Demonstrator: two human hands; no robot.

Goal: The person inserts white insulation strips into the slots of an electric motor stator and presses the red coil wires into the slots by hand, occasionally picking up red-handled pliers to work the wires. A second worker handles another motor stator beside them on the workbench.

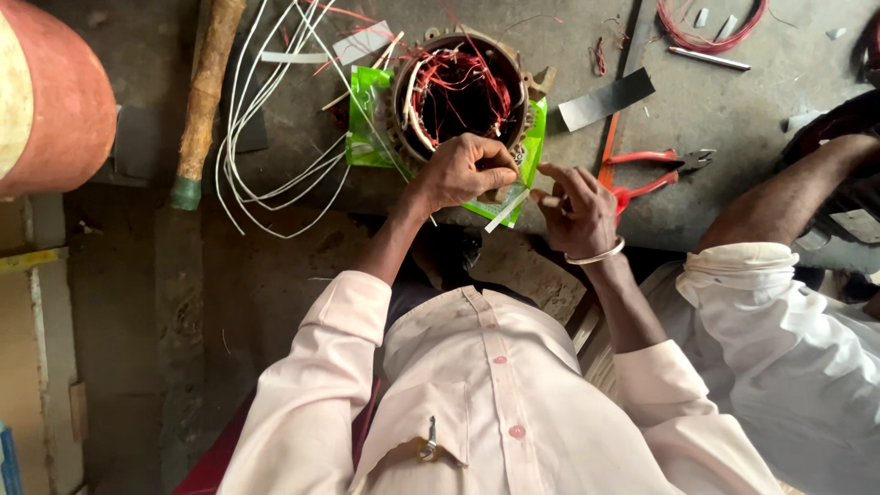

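Right at the near rim of the round metal motor stator with red copper windings (463,96), my left hand (467,170) pinches a thin white paper strip (507,210). It slants down toward my right hand (577,213), fingers loosely apart, holding nothing.

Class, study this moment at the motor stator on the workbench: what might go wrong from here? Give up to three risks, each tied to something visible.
1. The left hand works at the rim of the stator, where loose red winding wires could snag or get nicked.
2. The white strip between the left hand and right hand seems lightly pinched and may slip.
3. The red-handled pliers lie near the right hand and might be knocked.
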